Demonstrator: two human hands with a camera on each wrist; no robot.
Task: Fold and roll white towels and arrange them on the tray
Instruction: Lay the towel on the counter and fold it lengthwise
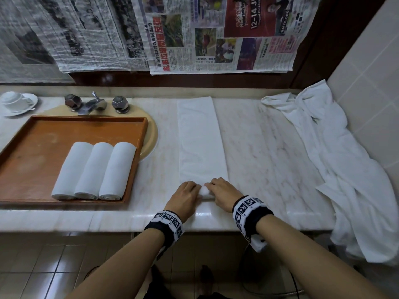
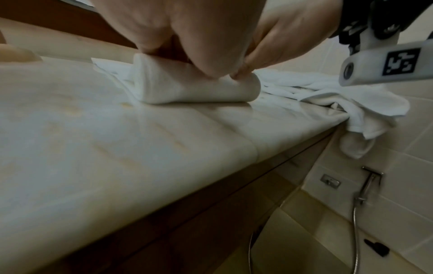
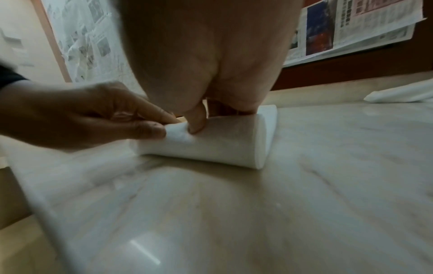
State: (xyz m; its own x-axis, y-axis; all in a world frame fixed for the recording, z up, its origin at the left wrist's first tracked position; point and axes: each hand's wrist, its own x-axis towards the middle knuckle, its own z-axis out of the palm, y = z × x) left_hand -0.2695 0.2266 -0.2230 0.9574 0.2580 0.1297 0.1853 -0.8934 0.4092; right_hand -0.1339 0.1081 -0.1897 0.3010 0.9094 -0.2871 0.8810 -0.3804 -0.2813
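**Roll start: axis across the strip, unrolled length ahead**

Head view: at lower centre, left hand and right hand grip the rolled near end of the folded towel; the flat strip runs toward the frame's top on the tabletop.

Left wrist view: curled fingers press the roll, its long axis left-right.

Right wrist view: both hands pinch the roll's left part.

You face a marble tabletop, newspapers hung on the wall behind it, pale wall tiles at right.
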